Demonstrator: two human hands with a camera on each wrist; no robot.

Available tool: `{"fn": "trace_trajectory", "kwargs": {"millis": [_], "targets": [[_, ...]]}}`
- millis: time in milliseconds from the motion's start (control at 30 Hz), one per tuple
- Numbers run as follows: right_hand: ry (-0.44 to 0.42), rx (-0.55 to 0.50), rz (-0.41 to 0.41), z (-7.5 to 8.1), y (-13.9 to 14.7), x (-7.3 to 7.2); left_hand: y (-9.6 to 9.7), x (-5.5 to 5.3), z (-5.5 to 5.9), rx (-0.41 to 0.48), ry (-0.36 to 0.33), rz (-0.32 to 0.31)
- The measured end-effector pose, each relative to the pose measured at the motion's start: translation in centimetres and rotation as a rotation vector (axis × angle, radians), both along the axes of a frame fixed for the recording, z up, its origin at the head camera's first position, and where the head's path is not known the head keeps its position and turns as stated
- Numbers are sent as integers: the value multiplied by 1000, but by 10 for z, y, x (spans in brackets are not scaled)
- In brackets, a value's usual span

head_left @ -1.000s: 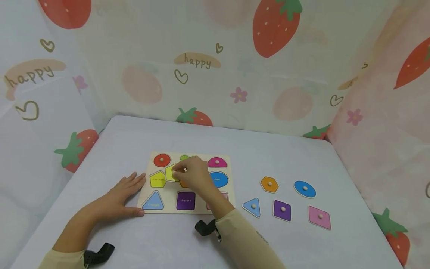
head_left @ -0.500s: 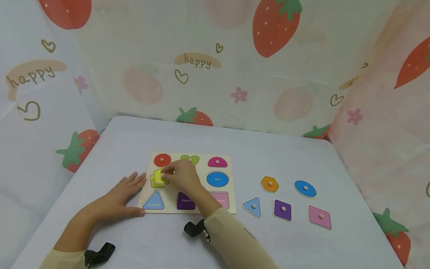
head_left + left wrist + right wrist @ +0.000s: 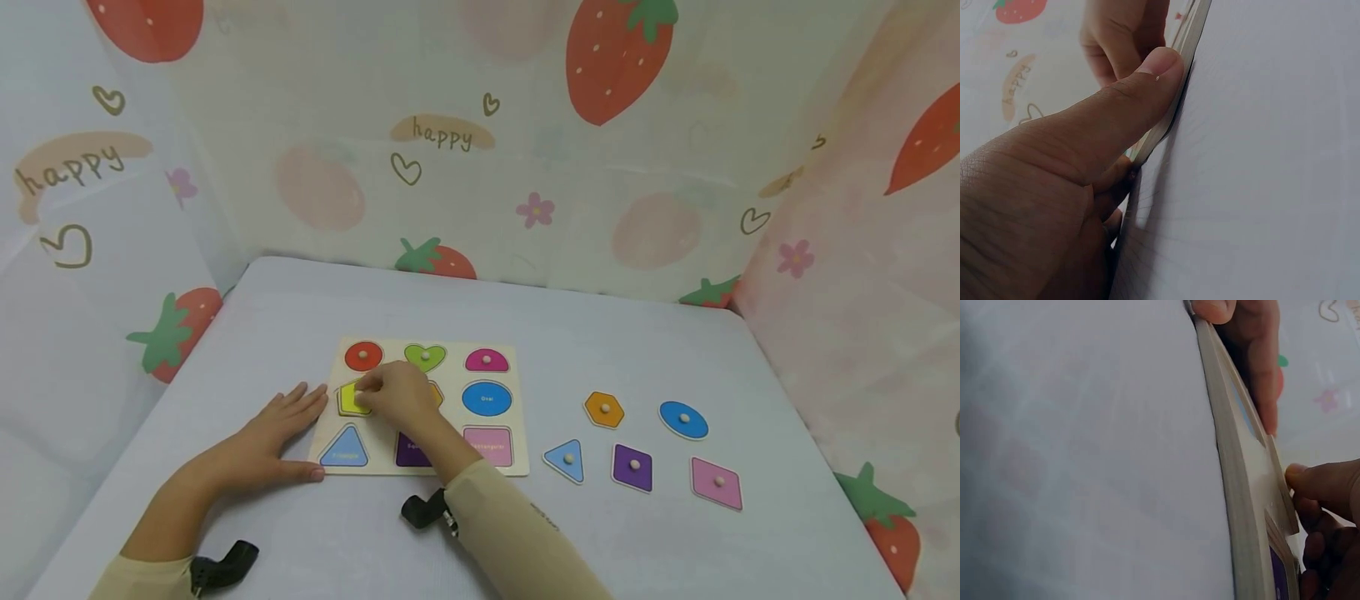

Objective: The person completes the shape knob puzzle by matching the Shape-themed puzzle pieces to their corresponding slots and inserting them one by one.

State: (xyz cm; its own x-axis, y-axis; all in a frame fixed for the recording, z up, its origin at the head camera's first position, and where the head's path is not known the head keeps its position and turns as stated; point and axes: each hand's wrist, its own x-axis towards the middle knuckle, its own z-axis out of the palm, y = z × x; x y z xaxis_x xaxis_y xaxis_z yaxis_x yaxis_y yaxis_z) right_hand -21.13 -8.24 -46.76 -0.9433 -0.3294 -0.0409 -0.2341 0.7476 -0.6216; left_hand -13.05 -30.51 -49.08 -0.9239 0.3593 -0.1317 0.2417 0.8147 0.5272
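Note:
A wooden shape puzzle board [image 3: 381,454] lies on the table. My right hand [image 3: 401,398] pinches the yellow pentagon piece [image 3: 348,399] with thumb and fingers, over the board's pentagon recess. In the right wrist view that piece's edge [image 3: 1284,497] stands a little above the board. My left hand [image 3: 258,442] lies spread at the board's left side, its fingertips and thumb touching the edge. The red circle [image 3: 363,356], green heart [image 3: 425,357] and magenta semicircle [image 3: 487,360] pieces sit in the top row. My right hand partly covers the orange hexagon recess and the purple square recess.
Loose knobbed pieces lie right of the board: an orange hexagon [image 3: 603,410], blue oval [image 3: 683,420], light blue triangle [image 3: 564,461], purple square [image 3: 632,467] and pink parallelogram-like piece [image 3: 716,483]. Strawberry-print cloth [image 3: 570,150] hangs behind and beside the white table [image 3: 600,333].
My right hand has carried the yellow pentagon leftward from the middle of the board and lowered it over the pentagon recess. The left hand has stayed at the board's edge.

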Motion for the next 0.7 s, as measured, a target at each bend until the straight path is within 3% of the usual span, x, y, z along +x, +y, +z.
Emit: {"fn": "trace_trajectory", "kwargs": {"millis": [700], "targets": [[39, 75, 9, -5, -10, 0, 1, 1, 3, -4, 4, -7]]}}
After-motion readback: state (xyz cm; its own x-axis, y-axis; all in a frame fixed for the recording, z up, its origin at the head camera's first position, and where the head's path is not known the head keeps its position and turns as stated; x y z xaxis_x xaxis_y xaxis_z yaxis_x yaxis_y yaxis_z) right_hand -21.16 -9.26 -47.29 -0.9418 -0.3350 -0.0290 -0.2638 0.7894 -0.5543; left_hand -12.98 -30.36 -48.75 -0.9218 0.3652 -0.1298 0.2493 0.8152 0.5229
